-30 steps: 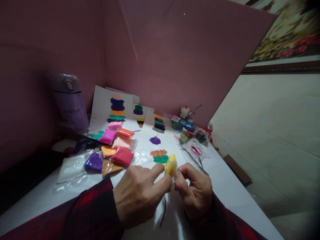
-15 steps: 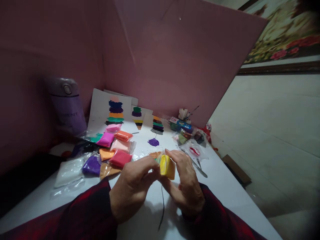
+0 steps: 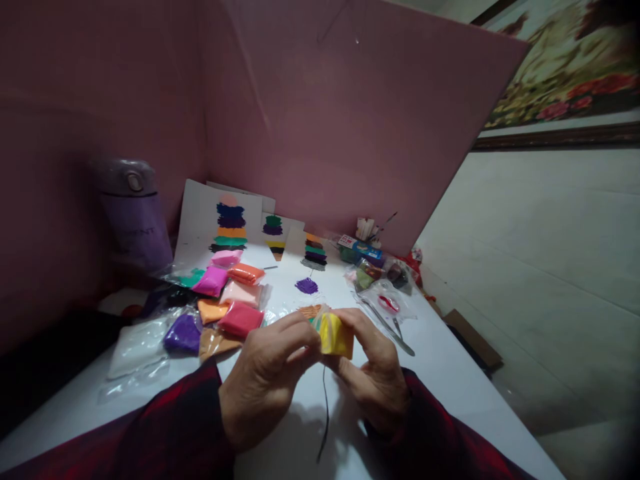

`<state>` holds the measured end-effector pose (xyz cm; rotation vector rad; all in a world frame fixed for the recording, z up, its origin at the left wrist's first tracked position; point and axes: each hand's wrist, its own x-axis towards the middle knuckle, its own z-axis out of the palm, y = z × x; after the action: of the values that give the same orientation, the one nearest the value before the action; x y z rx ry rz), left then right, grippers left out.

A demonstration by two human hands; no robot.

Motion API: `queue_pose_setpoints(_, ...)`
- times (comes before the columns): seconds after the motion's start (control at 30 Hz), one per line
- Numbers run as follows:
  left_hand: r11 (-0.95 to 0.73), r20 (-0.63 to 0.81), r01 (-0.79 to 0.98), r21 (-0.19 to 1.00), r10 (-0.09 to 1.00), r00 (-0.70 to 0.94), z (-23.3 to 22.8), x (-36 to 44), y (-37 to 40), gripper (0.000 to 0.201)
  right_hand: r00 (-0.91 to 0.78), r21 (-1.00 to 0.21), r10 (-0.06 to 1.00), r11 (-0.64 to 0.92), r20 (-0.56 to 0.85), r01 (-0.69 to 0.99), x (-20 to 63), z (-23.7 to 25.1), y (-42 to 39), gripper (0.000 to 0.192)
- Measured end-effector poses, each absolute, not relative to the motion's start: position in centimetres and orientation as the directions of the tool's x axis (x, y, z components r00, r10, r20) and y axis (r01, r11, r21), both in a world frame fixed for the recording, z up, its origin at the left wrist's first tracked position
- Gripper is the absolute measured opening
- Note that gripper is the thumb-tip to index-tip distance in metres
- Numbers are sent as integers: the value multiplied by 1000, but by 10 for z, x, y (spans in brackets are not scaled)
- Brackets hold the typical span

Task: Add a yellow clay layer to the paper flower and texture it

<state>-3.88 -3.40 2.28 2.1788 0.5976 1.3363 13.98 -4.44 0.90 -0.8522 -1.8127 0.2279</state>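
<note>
A small yellow packet of modelling clay in clear wrap is held up between my two hands over the white table. My left hand pinches the wrapper at the packet's left side, with thumb and forefinger closed. My right hand grips the packet from the right, its fingers bent round the far edge and thumb below. Under the hands a thin dark cord lies on the table. Part of a sheet with orange and green colouring shows behind the packet; my hands hide the rest.
To the left lie several wrapped clay packets, among them a red one, a purple one and a white one. A purple bottle stands behind. Colour-swatch sheets lean at the back. Metal tools and bags lie right.
The yellow packet has turned slightly, showing more of its face to the right. My right fingers have shifted a little lower around it. My left hand keeps its pinch.
</note>
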Motion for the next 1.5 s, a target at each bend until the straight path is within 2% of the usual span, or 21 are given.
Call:
queue_pose_setpoints(0.13, -774, 685, 77, 628, 597, 417, 26, -39, -35, 18, -163, -542, 646, 730, 746, 415, 139, 8, -44, 27)
queue_pose_setpoints(0.27, -755, 680, 96, 648, 631, 372, 28, -41, -37, 7, -140, -557, 672, 697, 727, 451, 139, 6, -44, 26)
queue_pose_setpoints(0.33, -745, 673, 126, 655, 651, 352, 27, -41, -38, 16, -155, -552, 674, 697, 722, 458, 140, 6, -45, 27)
queue_pose_setpoints(0.4, -773, 693, 166, 613, 626, 358, 25, -41, -37, 24, -159, -542, 666, 703, 729, 460, 140, 6, -45, 29)
queue_pose_setpoints(0.6, -870, 786, 321, 375, 482, 388, 16, -39, -33, 35, -125, -495, 611, 731, 782, 470, 138, 7, -45, 35)
queue_pose_setpoints(0.7, -880, 809, 354, 318, 446, 383, 14, -38, -33, 33, -162, -479, 598, 752, 785, 453, 139, 8, -45, 39)
queue_pose_setpoints(0.8, -878, 817, 365, 309, 441, 370, 13, -38, -33, 32, -181, -475, 598, 756, 781, 450, 140, 8, -45, 42)
queue_pose_setpoints(1.1, -857, 812, 379, 350, 479, 332, 9, -37, -34, 32, -214, -425, 550, 794, 807, 435, 139, 9, -46, 50)
queue_pose_setpoints(1.33, -766, 654, 269, 584, 640, 403, 14, -40, -35, 42, -324, -426, 550, 821, 770, 381, 142, 5, -46, 54)
queue_pose_setpoints(1.5, -731, 602, 189, 655, 657, 455, 20, -41, -36, 38, -353, -431, 556, 821, 752, 376, 143, 2, -46, 50)
